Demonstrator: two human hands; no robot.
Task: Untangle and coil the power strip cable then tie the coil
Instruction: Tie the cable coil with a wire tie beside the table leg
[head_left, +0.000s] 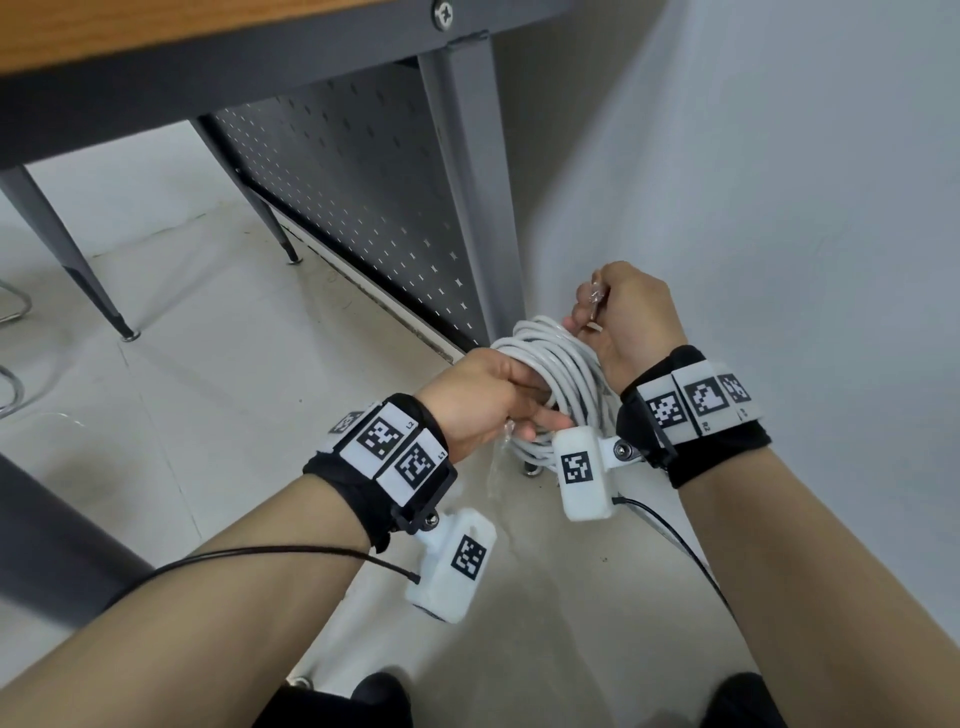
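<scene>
The coiled white power strip cable (558, 379) hangs between the two hands, above the pale floor (218, 364) and close to the grey wall (753, 182) on the right. The left hand (483, 395) is at the coil's left side, fingers through its middle; the right hand (631, 322) is above and right of it. Behind stands the grey metal table leg (467, 182), with the perforated dark panel (353, 197) to its left, under the wooden worktop (156, 26).
</scene>
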